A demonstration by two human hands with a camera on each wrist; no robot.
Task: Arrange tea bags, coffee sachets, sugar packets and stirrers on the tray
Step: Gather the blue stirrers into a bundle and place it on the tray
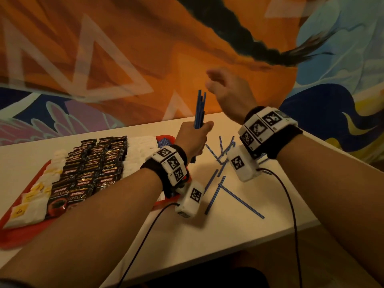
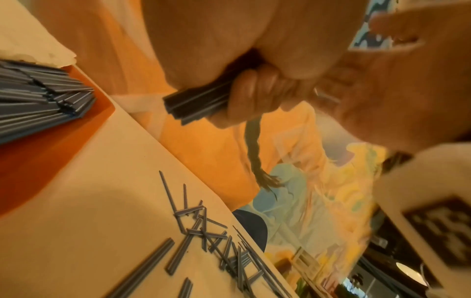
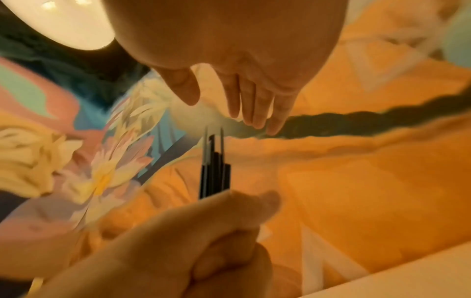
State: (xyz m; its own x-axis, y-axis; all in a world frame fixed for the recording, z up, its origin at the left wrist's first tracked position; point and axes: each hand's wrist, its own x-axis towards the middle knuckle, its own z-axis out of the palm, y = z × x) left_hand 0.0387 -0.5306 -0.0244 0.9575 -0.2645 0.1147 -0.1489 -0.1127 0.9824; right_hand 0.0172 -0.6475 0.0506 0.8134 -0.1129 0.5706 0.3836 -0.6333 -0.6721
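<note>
The left hand [image 1: 192, 138] gripped a bundle of blue stirrers [image 1: 200, 110] upright above the white table [image 1: 239, 229], fingers curled round it; the right hand [image 1: 229, 90] hovered just above the bundle's top ends, fingers relaxed and straight, holding nothing; loose stirrers [image 1: 220, 183] lay scattered on the table to the right of the red tray [image 1: 12, 240]; on the tray sat rows of dark coffee sachets [image 1: 91, 173], white packets [image 1: 141, 150] beside them, and a stack of stirrers [image 2: 38, 100] at its far right corner.

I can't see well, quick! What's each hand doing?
Left hand: closed, holding a bundle of stirrers upright.
Right hand: open, holding nothing, above the stirrers.
</note>
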